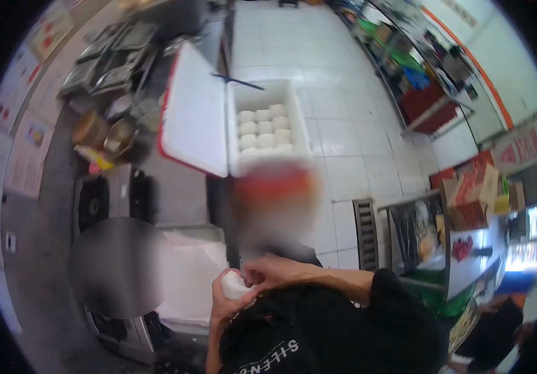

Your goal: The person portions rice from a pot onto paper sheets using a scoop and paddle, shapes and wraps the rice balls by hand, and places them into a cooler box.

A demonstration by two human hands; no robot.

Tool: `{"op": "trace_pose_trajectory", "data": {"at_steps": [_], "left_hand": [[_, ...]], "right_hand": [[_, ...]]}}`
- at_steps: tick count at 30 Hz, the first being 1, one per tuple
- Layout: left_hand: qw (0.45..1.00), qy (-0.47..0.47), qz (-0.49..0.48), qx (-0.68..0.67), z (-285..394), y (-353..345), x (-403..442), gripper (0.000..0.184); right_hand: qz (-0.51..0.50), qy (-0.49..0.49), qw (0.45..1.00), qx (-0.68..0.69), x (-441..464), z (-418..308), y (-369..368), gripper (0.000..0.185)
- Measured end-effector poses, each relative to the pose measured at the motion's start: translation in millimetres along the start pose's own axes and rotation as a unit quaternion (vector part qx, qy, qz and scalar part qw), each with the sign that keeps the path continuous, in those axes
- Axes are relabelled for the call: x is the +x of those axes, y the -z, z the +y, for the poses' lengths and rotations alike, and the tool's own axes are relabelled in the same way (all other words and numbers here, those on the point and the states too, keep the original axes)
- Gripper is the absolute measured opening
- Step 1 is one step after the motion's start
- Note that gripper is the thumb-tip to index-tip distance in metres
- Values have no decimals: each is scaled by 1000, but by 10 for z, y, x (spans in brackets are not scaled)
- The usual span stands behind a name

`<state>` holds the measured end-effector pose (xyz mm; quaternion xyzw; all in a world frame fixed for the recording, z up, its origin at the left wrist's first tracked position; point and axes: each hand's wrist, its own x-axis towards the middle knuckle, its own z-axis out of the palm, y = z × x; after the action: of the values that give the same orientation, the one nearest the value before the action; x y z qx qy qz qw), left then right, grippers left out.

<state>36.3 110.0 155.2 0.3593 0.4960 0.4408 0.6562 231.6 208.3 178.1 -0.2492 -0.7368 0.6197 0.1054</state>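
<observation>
A smooth white ball, apparently dough [235, 285], rests in my left hand [223, 305], whose fingers and thumb curl around it. My right hand [268, 272] is at the ball's upper right side, its bent fingers touching or pinching it; the fingertips are partly hidden. Just left of my hands lies a metal tray [221, 240] with a pale sheet or cloth [190, 274] in it. Farther ahead stands an open cooler box [299, 115] holding rows of several white round balls [265, 128]. Its white lid [196, 112] leans open to the left.
A stove [94, 199] and metal bowl [120, 138] line the left counter. Blurred patches cover parts near the cooler and tray. At right are a metal table [480, 255], a cardboard box [473, 196] and a loaded shelf [405, 56]. Another person [496, 330] is at lower right.
</observation>
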Motion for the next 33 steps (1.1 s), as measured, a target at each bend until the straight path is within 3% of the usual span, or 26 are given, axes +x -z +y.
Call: {"op": "trace_pose_trajectory", "data": {"at_steps": [2, 5, 6, 8, 10, 12, 14, 16, 17, 18, 19, 20, 21, 22, 24, 27, 28, 30, 31, 32, 33], "left_hand": [[996, 27, -80, 23, 363, -127, 210, 54], [980, 59, -179, 60, 441, -221, 676, 59], [975, 64, -196, 79, 429, -262, 840, 62], [977, 64, -149, 139, 612, -419, 1103, 66], [977, 105, -184, 36, 638, -416, 1489, 65], [995, 42, -65, 57, 131, -176, 1922, 86], [995, -52, 71, 55, -13, -253, 2331, 83], [975, -48, 116, -185, 136, -691, 2701, 70], [979, -78, 41, -184, -148, -625, 2925, 56], [977, -49, 65, -195, -106, -798, 2993, 57], [994, -77, 71, -14, -442, -702, 3117, 59], [991, -81, 83, 74, -598, -680, 3183, 60], [979, -84, 95, 160, -579, -705, 3260, 61], [983, -30, 121, 134, -560, -729, 3306, 61], [980, 77, 169, 76, -30, -880, 3426, 63], [959, 181, 218, 6, 6, -963, 3572, 65], [944, 94, 311, 66, -387, -927, 3643, 39], [906, 10, 406, 122, -536, -899, 3712, 27], [910, 100, 401, -9, -388, -882, 3746, 41], [893, 185, 385, -140, -303, -847, 3788, 71], [890, 187, 392, -143, -319, -803, 3822, 71]], "right_hand": [[2, -42, 999, 2, 19, 78, 140, 34], [10, 95, 979, -181, 45, 270, 534, 48], [21, 89, 980, -177, 29, 236, 781, 48], [107, 224, 925, -287, 101, 203, 1168, 44], [118, 171, 930, -304, 296, 361, 1405, 49], [142, 42, 945, -291, 305, 360, 1791, 52], [139, -27, 988, -57, 388, 765, 2151, 48], [136, 37, 989, -52, 439, 908, 2349, 59], [129, 58, 989, -50, 492, 973, 2419, 63], [215, 63, 967, -121, 561, 1070, 2424, 73], [243, 66, 955, -154, 629, 1221, 2489, 78], [272, 68, 942, -186, 695, 1370, 2553, 83], [202, -46, 977, -42, 799, 1612, 2750, 87], [125, -163, 974, 99, 928, 1850, 2932, 91], [160, -236, 944, 163, 1216, 2233, 3166, 96], [222, -210, 952, -10, 1827, 2750, 3424, 93], [234, -202, 948, -70, 2042, 2866, 3478, 92], [158, -246, 951, -100, 2411, 2748, 3560, 88], [149, -246, 953, -101, 2571, 2920, 3569, 88], [94, -178, 967, -155, 2722, 3203, 3542, 85], [40, -108, 972, -206, 2801, 3256, 3517, 83]]}}
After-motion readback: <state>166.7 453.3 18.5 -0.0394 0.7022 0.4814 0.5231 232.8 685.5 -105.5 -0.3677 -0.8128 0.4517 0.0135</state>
